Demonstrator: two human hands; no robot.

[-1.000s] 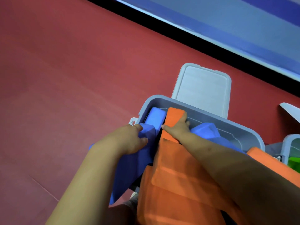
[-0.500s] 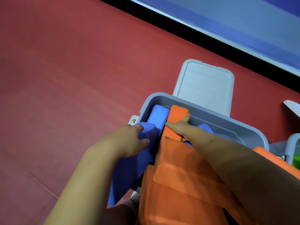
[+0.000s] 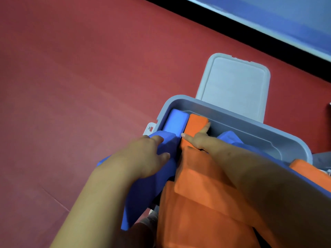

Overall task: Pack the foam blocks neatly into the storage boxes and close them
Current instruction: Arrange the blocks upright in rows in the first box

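Grey storage box (image 3: 232, 120) open on the red floor (image 3: 71, 86), directly ahead of both hands, its lid (image 3: 234, 86) lying flat just beyond the far rim. Left hand (image 3: 143, 158) resting on a blue foam block (image 3: 152, 176), fingers loosely curved over its upper face and near end, thumb side toward the box; block tilted, far end touching the near-left corner of the box, lower end trailing back under the forearm. Right hand (image 3: 200, 140) laid on an upright orange foam block (image 3: 195, 126) inside the box, index finger stretched along its near edge, another fingertip pressed against its right side; whether the fingers truly clamped it, impossible to tell. Just left of that orange block, touching it, a second blue foam block (image 3: 176, 122) standing in the far-left corner of the box. To the right of the right hand, a further blue piece (image 3: 229, 138) lower down in the box, partly hidden by the wrist. Beneath the right forearm, a stack of large orange foam slabs (image 3: 197, 203) overlapping one another, reaching up to the near rim. Past the right forearm, another orange piece (image 3: 300, 165) against the right end of the box. Beyond the lid, a black strip (image 3: 232, 33) and a blue surface (image 3: 268, 13) bordering the floor.
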